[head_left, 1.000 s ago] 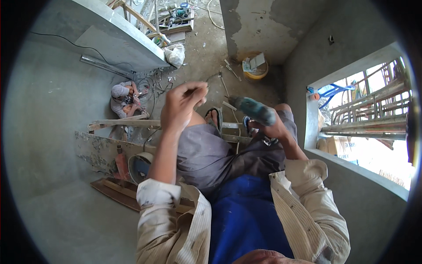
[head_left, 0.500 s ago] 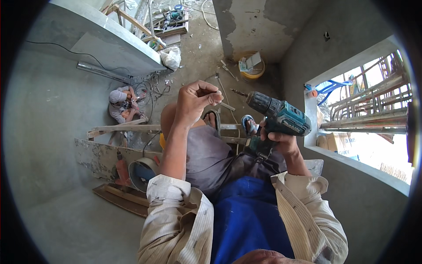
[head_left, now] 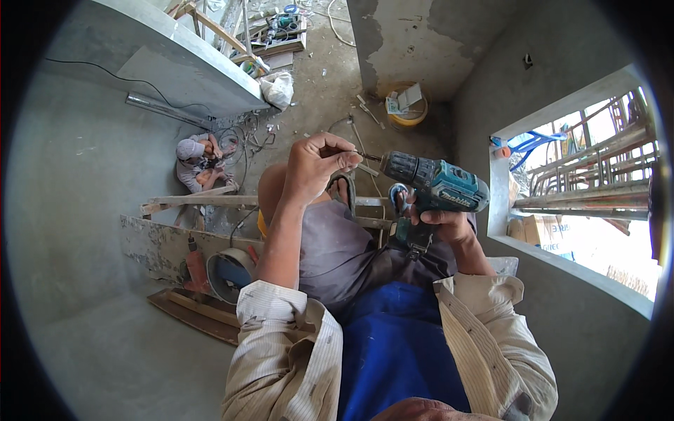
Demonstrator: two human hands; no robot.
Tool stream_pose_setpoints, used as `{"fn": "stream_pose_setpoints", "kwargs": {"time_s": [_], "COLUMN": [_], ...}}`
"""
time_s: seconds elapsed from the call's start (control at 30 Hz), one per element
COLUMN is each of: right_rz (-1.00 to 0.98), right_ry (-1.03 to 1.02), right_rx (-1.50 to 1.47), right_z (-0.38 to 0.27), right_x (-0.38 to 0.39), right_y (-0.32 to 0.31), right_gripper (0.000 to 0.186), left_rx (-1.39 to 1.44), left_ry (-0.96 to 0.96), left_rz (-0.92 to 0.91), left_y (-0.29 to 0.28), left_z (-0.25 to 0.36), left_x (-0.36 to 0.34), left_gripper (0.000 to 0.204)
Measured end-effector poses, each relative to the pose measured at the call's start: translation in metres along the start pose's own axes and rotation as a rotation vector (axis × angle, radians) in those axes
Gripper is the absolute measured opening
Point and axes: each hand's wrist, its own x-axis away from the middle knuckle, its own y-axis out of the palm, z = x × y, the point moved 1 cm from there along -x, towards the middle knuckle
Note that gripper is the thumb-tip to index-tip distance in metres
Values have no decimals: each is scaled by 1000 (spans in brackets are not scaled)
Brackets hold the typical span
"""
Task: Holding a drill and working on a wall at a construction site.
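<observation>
My right hand (head_left: 439, 219) grips the handle of a teal drill (head_left: 430, 186) at centre frame, fingers closed around it, the chuck pointing left. My left hand (head_left: 314, 167) is raised just beside the chuck, its fingers pinched shut on the drill bit (head_left: 368, 156), which runs between fingertips and chuck. Both forearms rise from striped sleeves at the lower edge, over grey shorts and a blue shirt. My sandalled feet rest on a wooden plank (head_left: 189, 202) below the hands. At left, far below, a person (head_left: 196, 160) in a pale cap crouches on the concrete floor among cables. A yellow bucket (head_left: 406, 107) stands at upper centre; a window opening (head_left: 583, 189) fills the right.
</observation>
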Motion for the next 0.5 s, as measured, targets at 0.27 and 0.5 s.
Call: {"fn": "stream_pose_setpoints", "kwargs": {"time_s": [0.27, 0.5], "right_rz": [35, -71], "right_ry": [-48, 20], "right_rx": [357, 569], "right_z": [-24, -43], "right_x": [-3, -17], "right_y": [-1, -4], "right_gripper": [44, 38], "left_rx": [-77, -687], "left_ry": [-107, 51], "left_rz": [-93, -85], "left_y": [-11, -4], "left_z": [2, 10], "left_x": [-2, -5], "left_gripper": [18, 22]}}
